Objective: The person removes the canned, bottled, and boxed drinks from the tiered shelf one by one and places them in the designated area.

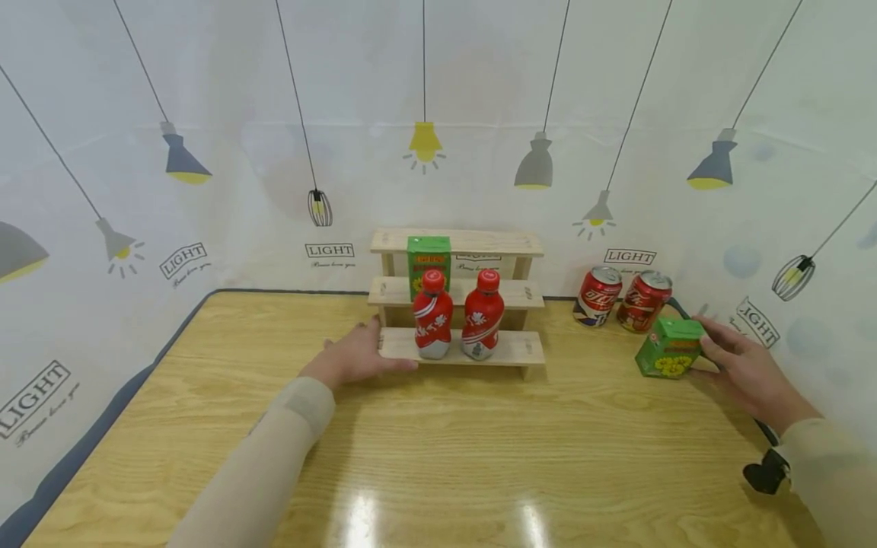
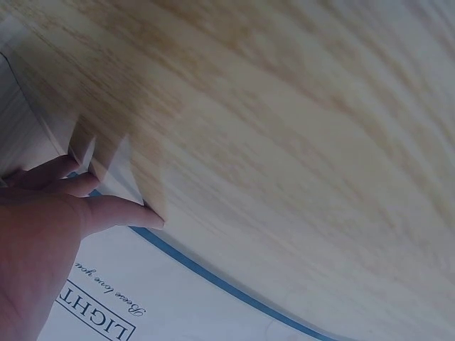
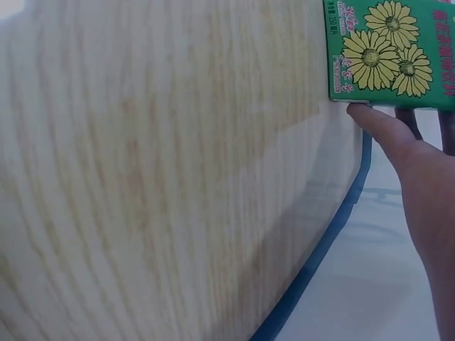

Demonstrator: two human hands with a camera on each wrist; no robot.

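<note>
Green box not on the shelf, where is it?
In the head view, the green box is at right, gripped by the right hand, in front of the rightmost red can.

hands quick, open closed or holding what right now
Left hand: holding the left end of the wooden rack.
Right hand: holding a green carton.
</note>
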